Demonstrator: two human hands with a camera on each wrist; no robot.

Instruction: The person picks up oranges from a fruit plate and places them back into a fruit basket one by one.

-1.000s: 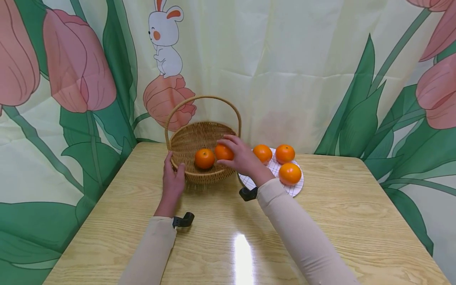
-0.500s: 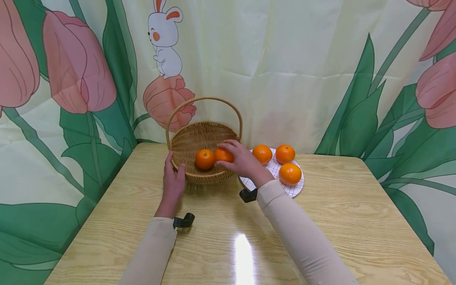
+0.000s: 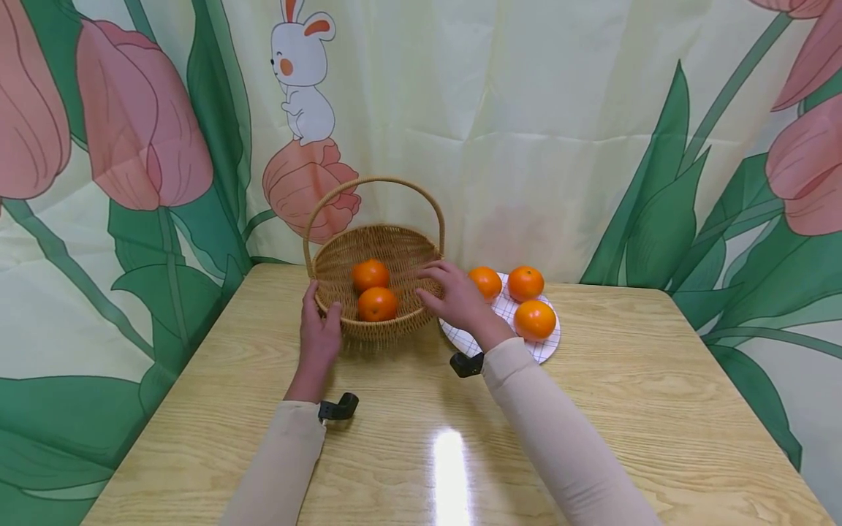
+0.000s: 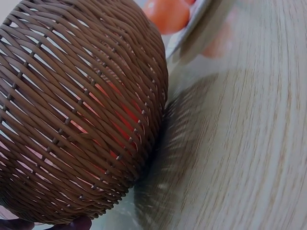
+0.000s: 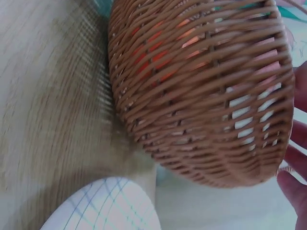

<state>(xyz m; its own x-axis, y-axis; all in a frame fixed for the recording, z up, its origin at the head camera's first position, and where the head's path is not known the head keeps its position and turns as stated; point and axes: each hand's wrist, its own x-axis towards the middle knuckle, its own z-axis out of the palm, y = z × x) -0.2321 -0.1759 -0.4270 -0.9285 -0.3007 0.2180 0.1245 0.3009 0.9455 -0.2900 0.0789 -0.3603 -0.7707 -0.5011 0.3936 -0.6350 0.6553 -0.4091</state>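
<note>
A brown wicker basket (image 3: 395,245) with a tall arched handle stands at the back of the table. Two oranges lie inside it: one orange (image 3: 371,275) farther back, another orange (image 3: 378,304) by the front rim. My left hand (image 3: 321,332) holds the basket's left rim, thumb over the edge and fingers along the outside; its fingertips (image 4: 79,224) show under the weave in the left wrist view. At the right rim hovers my right hand (image 3: 458,298), fingers spread and slightly bent, with nothing in its grasp. The right wrist view shows those fingers (image 5: 300,163) beside the basket's edge.
Right of the basket is a white checked plate (image 3: 548,349) bearing three oranges (image 3: 535,321), partly behind my right hand. A printed curtain (image 3: 526,146) hangs right behind the wooden table (image 3: 658,380).
My right hand has let go of an orange in the basket and drawn back to the right rim. The two oranges have rolled, now one behind the other. The left hand stays put.
</note>
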